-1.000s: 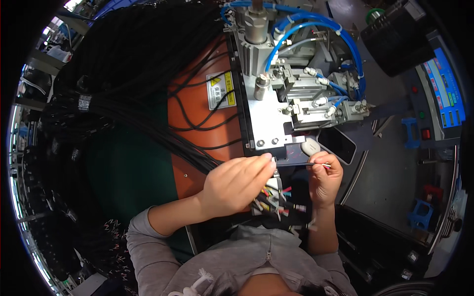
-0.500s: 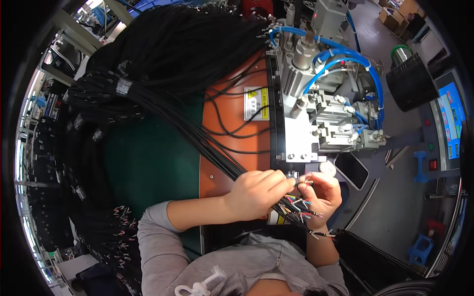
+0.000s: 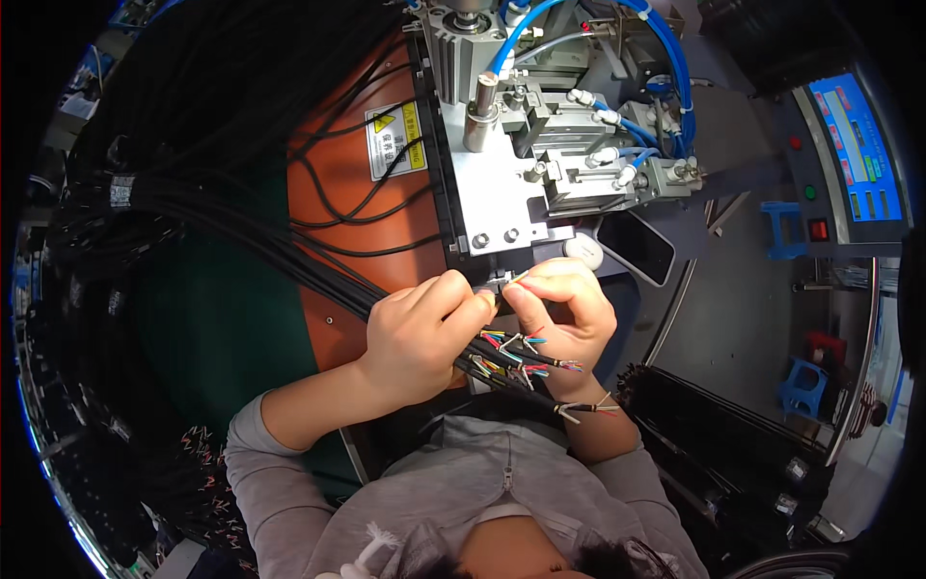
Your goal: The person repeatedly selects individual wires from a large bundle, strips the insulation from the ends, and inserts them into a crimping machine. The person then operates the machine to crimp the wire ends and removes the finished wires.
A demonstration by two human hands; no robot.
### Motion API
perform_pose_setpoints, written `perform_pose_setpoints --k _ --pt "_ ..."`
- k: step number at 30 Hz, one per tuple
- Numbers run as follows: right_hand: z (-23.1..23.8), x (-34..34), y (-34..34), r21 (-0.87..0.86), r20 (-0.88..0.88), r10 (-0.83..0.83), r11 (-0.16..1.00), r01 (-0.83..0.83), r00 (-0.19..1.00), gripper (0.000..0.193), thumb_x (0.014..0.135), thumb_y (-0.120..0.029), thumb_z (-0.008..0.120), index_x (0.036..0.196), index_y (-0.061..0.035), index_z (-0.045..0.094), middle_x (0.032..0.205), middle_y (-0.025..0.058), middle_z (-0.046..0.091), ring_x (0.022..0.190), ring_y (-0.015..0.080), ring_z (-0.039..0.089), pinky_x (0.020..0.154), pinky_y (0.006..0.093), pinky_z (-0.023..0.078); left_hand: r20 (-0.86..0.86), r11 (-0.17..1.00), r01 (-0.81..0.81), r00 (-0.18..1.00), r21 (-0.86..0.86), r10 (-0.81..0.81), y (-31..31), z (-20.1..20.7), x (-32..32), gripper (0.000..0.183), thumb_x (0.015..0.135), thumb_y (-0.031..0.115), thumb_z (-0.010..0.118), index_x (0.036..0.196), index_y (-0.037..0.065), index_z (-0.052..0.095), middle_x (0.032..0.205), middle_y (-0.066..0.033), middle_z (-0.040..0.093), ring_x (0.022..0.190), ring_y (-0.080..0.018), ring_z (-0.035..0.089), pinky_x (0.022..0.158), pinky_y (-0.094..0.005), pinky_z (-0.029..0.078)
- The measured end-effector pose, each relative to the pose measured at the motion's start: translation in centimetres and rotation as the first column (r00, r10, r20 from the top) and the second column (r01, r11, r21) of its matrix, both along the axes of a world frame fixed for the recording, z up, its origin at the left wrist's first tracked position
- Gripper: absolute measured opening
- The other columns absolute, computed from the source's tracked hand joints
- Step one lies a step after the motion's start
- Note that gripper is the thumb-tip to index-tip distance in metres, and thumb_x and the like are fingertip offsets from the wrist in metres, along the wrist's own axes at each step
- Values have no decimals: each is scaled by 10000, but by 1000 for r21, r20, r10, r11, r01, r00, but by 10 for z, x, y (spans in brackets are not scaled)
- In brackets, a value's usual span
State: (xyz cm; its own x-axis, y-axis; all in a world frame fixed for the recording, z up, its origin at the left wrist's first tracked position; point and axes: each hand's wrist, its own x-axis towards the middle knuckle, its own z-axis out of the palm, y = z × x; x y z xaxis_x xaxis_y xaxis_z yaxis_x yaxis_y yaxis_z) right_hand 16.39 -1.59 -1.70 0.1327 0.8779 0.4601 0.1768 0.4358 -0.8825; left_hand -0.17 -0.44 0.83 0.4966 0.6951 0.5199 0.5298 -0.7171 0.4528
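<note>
My left hand (image 3: 424,333) is closed round a bundle of black cables (image 3: 338,280) that comes in from the left. Past its fingers, several cable ends (image 3: 526,367) fan out, with thin red, blue, yellow, green and white wires bared from the black jackets. My right hand (image 3: 569,318) pinches a light-coloured thin wire (image 3: 519,277) between thumb and forefinger, close to my left fingertips. Both hands are at the front edge of a metal machine (image 3: 492,183), beside a small metal fixture (image 3: 502,277) partly hidden by the fingers.
Several single black cables (image 3: 376,217) run over an orange plate (image 3: 328,193) into the machine. A phone (image 3: 637,246) and a white round object (image 3: 584,251) lie right of the fixture. Green mat (image 3: 222,318) is at left, a lit screen (image 3: 863,145) and blue stools (image 3: 803,386) at right.
The whole view has shifted, so machine and hands appear further left and higher. Both hands keep their grips; the right fingertips' wire is now held right by the small metal fixture.
</note>
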Motion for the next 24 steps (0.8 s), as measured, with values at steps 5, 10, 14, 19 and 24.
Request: perform_pose_setpoints --k 5,10,14,19,24 --pt "11 5 0 0 222 -1 1000 1 975 158 716 -10 761 794 -15 623 765 98 626 697 208 580 636 299 462 -120 991 13 993 134 3 0 -6 -3 109 734 92 657 834 79 617 718 -17 469 587 -129 520 451 -256 375" --pt "11 26 1 -405 -64 274 871 -276 959 104 813 -48 676 824 -6 581 817 55 572 745 129 562 668 284 457 -64 988 11 998 154 -1 3 -11 -2 234 685 130 657 906 55 660 757 -17 546 588 -137 534 454 -263 382" --pt "0 31 -1 -418 -476 269 769 -484 838 94 873 -58 631 873 5 561 870 15 539 803 64 529 711 228 433 -92 987 19 996 160 -5 0 -13 1 307 669 142 655 962 54 685 759 -30 583 597 -146 552 460 -263 395" --pt "-9 35 -3 -434 -172 204 862 -260 964 70 814 -24 666 860 28 657 855 94 645 795 143 595 719 260 465 -176 981 68 984 179 -36 -4 -14 2 348 683 115 641 1022 53 688 748 -21 587 584 -126 538 455 -245 377" --pt "-12 28 3 -256 271 126 965 -54 954 55 781 -2 667 829 22 652 763 111 641 712 212 619 658 308 491 -260 989 33 965 145 6 -3 -16 7 334 699 95 634 1028 73 689 707 5 496 577 -110 474 455 -243 347"
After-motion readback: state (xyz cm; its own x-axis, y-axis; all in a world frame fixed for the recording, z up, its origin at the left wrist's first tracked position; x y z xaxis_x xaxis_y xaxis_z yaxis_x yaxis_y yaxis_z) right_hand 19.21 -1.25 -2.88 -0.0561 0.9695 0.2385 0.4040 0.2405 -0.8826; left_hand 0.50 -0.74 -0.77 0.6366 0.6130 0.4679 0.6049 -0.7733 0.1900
